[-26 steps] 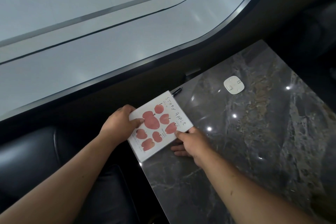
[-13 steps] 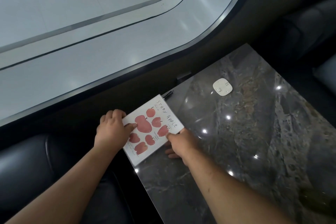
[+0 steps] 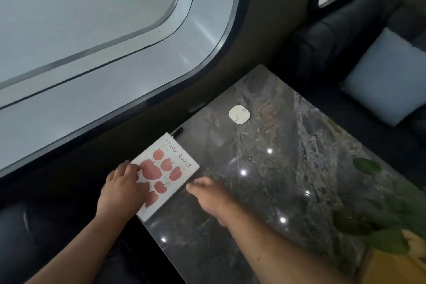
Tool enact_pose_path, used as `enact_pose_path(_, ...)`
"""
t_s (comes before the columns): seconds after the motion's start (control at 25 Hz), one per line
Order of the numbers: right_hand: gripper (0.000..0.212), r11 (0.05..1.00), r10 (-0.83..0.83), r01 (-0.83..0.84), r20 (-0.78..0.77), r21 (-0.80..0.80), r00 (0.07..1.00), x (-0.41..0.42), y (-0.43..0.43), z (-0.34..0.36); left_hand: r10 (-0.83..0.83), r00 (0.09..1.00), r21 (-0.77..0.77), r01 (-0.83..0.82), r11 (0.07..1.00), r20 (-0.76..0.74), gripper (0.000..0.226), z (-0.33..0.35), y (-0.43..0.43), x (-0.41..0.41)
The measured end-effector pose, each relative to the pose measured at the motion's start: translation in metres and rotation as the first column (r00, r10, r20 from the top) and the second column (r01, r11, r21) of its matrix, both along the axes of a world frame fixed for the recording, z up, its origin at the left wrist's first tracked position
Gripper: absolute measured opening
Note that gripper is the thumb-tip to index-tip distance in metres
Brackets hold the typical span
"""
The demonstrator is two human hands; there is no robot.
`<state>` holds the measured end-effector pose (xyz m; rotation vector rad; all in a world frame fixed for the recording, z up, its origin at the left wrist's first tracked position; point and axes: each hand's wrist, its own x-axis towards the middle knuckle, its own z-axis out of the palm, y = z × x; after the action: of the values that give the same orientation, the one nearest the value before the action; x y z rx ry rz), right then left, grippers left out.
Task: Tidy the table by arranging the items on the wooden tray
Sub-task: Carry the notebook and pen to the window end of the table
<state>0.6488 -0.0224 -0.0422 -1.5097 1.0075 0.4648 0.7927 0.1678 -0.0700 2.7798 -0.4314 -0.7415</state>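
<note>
A white book (image 3: 177, 165) with red apples on its cover lies flat on the near left corner of the dark marble table (image 3: 265, 182). My left hand (image 3: 122, 189) lies over the book's left half, fingers on the cover and the palm wrapped over its edge. My right hand (image 3: 212, 196) hovers just right of the book's lower corner, fingers apart and blurred, holding nothing. A black pen (image 3: 178, 131) lies at the book's far corner by the table edge. No wooden tray is clearly in view.
A small white square device (image 3: 239, 114) sits farther back on the table. Green plant leaves (image 3: 366, 166) and a yellowish object (image 3: 391, 265) fill the near right. A pale blue cushion (image 3: 387, 76) rests on the dark seat beyond. A large window runs along the left.
My right hand has come off the book's corner and spread. My left hand has slid further over the cover. The view has swung right, bringing in the leaves and cushion.
</note>
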Motion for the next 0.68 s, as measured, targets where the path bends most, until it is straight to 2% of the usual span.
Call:
enact_pose_path(0.08, 0.023, 0.991, 0.092, -0.09, 0.017, -0.095, 0.996, -0.02, -0.003, 0.014, -0.053, 0.998, -0.044, 0.054, 0.998, 0.038, 0.05, 0.006, -0.004, -0.013)
enact_pose_path(0.16, 0.019, 0.961, 0.17, -0.161, 0.018, -0.226, 0.985, -0.043, -0.006, 0.027, -0.085, 0.994, -0.103, 0.091, 0.99, 0.065, 0.033, 0.014, -0.014, -0.027)
enact_pose_path(0.32, 0.016, 0.852, 0.294, -0.249, 0.026, -0.461, 0.956, -0.101, -0.023, 0.047, -0.25, 0.968, -0.082, 0.246, 0.966, -0.04, 0.019, 0.024, -0.045, -0.063)
enact_pose_path(0.52, 0.021, 0.656, 0.387, -0.235, 0.052, -0.717, 0.921, -0.205, -0.046, 0.061, -0.53, 0.837, -0.09, 0.522, 0.848, -0.137, 0.03, 0.031, -0.092, -0.133)
enact_pose_path(0.6, 0.027, 0.566, 0.397, -0.245, -0.001, -0.787, 0.918, -0.251, -0.053, 0.064, -0.622, 0.771, -0.102, 0.614, 0.783, -0.136, 0.035, 0.032, -0.111, -0.165)
enact_pose_path(0.68, 0.034, 0.537, 0.346, -0.253, -0.064, -0.804, 0.936, -0.305, -0.059, 0.066, -0.7, 0.703, -0.091, 0.694, 0.714, -0.128, 0.04, 0.034, -0.129, -0.203)
